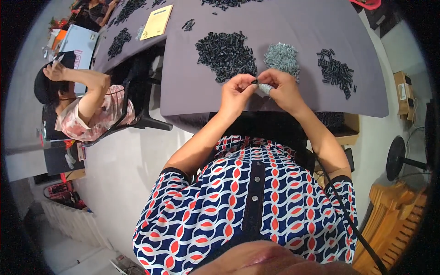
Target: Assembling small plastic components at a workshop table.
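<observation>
Both my hands meet over the near edge of a grey-covered table (183, 91). Between the fingertips of my left hand (236, 95) is a small black tubular piece (255, 82). The fingers of my right hand (285, 89) are pinched against it from the other side. A silvery-grey patch (265, 88) shows at the right fingers; whether it is a finger wrapping or a held item, I cannot tell. Just beyond my left hand spreads a large pile of black tubular pieces (224, 52). Behind my right hand lies a heap of small silvery pieces (280, 56).
A smaller black pile (334, 71) lies to the right. A yellow booklet (157, 22) rests at the upper left. On the left sits another person (96, 103) with an arm raised. A black fan (396, 158) and wooden furniture (394, 211) stand at the right.
</observation>
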Tool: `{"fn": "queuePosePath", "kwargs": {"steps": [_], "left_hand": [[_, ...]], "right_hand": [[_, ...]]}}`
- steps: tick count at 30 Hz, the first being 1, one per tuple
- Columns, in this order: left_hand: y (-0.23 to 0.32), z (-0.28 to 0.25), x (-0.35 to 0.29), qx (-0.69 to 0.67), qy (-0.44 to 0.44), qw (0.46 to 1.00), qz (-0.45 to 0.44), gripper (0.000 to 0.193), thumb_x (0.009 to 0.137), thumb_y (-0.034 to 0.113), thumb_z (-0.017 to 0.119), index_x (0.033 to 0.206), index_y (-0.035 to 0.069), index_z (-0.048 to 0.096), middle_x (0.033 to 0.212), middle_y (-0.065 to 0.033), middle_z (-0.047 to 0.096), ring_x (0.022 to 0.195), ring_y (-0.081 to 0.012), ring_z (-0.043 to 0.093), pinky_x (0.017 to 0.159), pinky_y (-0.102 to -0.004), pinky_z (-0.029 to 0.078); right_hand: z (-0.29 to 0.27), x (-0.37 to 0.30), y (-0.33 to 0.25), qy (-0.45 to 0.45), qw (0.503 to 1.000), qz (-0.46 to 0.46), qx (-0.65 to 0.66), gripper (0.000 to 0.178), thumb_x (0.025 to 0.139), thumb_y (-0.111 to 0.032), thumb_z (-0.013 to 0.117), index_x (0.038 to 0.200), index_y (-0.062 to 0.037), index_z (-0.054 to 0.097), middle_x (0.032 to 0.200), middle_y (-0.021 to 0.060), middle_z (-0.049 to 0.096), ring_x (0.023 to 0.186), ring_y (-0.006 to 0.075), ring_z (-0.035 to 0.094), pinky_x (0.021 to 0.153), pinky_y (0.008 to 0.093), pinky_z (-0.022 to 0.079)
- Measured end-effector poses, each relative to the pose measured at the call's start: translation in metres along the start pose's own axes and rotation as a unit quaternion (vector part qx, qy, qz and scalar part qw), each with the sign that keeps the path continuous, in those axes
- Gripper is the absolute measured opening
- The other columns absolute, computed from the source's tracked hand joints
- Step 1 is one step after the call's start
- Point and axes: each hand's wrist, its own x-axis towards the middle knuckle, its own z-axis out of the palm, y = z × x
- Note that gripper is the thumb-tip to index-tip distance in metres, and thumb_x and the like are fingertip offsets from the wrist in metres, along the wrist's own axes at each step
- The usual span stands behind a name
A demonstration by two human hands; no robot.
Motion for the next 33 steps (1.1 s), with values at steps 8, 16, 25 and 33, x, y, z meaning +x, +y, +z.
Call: {"fn": "queuePosePath", "kwargs": {"steps": [8,16,25,33], "left_hand": [[-0.003,0.002,0.004,0.018,0.017,1.0,0.003,0.017,0.085,-0.005,0.067,0.1,0.002,0.065,0.078,0.0049,0.061,0.068,-0.0021,0.054,0.062,-0.0168,0.045],[-0.01,0.009,0.003,-0.042,0.051,0.998,0.02,0.016,0.087,-0.005,0.065,0.101,0.002,0.062,0.084,0.0023,0.063,0.071,-0.0029,0.057,0.064,-0.0174,0.046],[-0.008,0.017,0.001,-0.054,0.062,0.996,0.03,0.017,0.086,-0.008,0.062,0.1,0.001,0.06,0.083,0.0019,0.063,0.069,-0.0024,0.056,0.063,-0.0175,0.045],[-0.013,0.016,0.0,-0.047,0.049,0.997,0.037,0.017,0.086,-0.008,0.061,0.1,0.001,0.06,0.082,0.0029,0.063,0.067,-0.0018,0.054,0.06,-0.017,0.043]], "right_hand": [[0.006,0.004,0.011,0.013,0.996,-0.015,0.084,0.02,0.079,0.001,0.066,0.099,-0.0013,0.064,0.087,0.0052,0.069,0.08,0.0116,0.064,0.072,0.0268,0.052],[0.013,0.005,0.015,0.05,0.991,0.006,0.127,0.028,0.079,0.004,0.066,0.106,-0.002,0.062,0.085,0.0018,0.065,0.078,0.0099,0.061,0.071,0.0253,0.051],[0.01,-0.001,0.015,0.053,0.985,0.002,0.161,0.03,0.082,0.004,0.065,0.111,-0.0026,0.06,0.088,-0.0009,0.062,0.08,0.0073,0.06,0.075,0.0224,0.048],[0.004,0.0,0.021,0.012,0.991,-0.017,0.133,0.028,0.084,0.002,0.065,0.111,-0.0013,0.06,0.089,0.0012,0.064,0.082,0.008,0.06,0.074,0.0233,0.049]]}}
